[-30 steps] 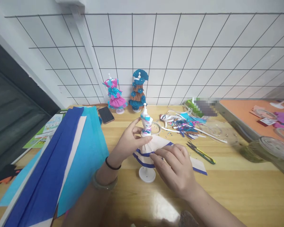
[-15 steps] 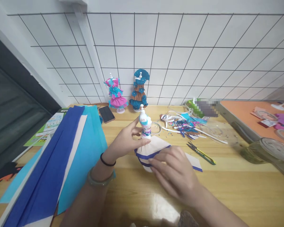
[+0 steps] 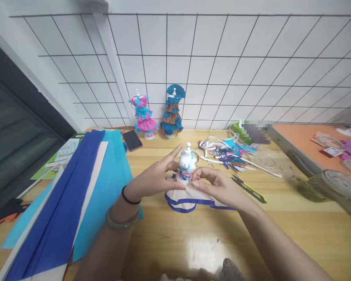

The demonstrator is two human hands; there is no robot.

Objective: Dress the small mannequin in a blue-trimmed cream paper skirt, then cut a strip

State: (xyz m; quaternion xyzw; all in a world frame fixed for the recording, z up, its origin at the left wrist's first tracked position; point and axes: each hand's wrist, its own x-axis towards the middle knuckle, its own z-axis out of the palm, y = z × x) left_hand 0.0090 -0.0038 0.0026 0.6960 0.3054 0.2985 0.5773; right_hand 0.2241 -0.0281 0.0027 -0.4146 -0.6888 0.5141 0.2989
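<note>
A miniature dress form (image 3: 186,166) with a white knob on top stands between my hands, wrapped in white, turquoise and purple at the bust and waist. A white crepe paper skirt (image 3: 179,198) with dark blue edging spreads around its lower part and trails to the right. My left hand (image 3: 156,175) grips the form at the waist, thumb in front and index finger stretched upward; its other fingertips are hidden behind. At the waist's right side, my right hand (image 3: 215,183) pinches the crepe paper between thumb and fingers.
Blue, turquoise and white crepe sheets (image 3: 58,203) lie at left, near a phone (image 3: 132,140). Two dressed miniature forms, one pink (image 3: 146,125) and one teal-brown (image 3: 172,113), stand by the wall. Paper scraps (image 3: 228,152), yellow-green thread snips (image 3: 250,189) and a tape roll (image 3: 341,181) lie at right.
The form has shifted slightly right and nearer to me. My right hand has risen from the skirt's lower edge to the waist, and the skirt now lies spread lower.
</note>
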